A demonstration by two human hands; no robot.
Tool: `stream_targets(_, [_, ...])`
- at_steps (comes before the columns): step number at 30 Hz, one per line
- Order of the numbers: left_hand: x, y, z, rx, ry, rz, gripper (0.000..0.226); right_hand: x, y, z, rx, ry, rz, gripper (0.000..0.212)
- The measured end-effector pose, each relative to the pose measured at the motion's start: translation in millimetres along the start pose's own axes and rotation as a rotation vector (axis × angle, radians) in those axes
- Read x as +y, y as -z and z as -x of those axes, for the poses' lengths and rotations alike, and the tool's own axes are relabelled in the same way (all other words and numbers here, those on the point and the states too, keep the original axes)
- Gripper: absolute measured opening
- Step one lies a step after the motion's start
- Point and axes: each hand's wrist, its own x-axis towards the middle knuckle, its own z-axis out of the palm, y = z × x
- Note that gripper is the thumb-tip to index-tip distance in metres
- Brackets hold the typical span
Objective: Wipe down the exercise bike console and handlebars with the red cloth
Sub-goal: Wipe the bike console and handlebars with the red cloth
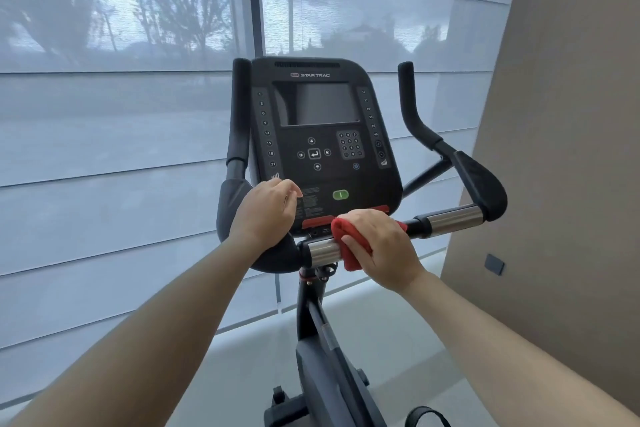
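Forearms reach in from below. Left grip rests on the black bend pad, fingers loosely curled, clasping nothing visible. Console sits just above, its lower edge close over the bar. Right grip is clenched round the red cloth, wrapped on the handlebars mid-span. Step: bar wipe. Next, prob. slide the cloth rightward w/ steady squeeze. Bar runs free to the right pad; wall is near beyond.

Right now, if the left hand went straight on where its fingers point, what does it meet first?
Most likely the black bike console, at its white printed label; the fingertips of the left hand look nearly there, though depth is unclear.
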Motion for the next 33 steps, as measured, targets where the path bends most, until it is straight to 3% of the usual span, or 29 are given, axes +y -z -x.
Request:
stream_targets(7, [2.8, 0.3, 0.2, -0.020, -0.010, -0.024, 0.026, 7.5, 14.7, 6.8, -0.072, -0.186, 0.084, 0.049])
stream_targets(17, [5.3, 2.8, 2.4, -0.064, -0.009, -0.096, 0.028, 3.0, 9.0, 4.6, -0.009, -0.131, 0.001, 0.047])
stream_targets(22, [6.1, 2.9, 2.4, -0.078, -0.002, -0.106, 0.029, 4.9, 9.8, -1.0, 0.074, -0.198, -0.049, 0.037])
stream_targets(33, [1.9, -0.2, 0.0, -0.076, 0.002, -0.114, 0.027, -0.3, 1.3, -2.1, 0.093, -0.115, 0.008, 0.042])
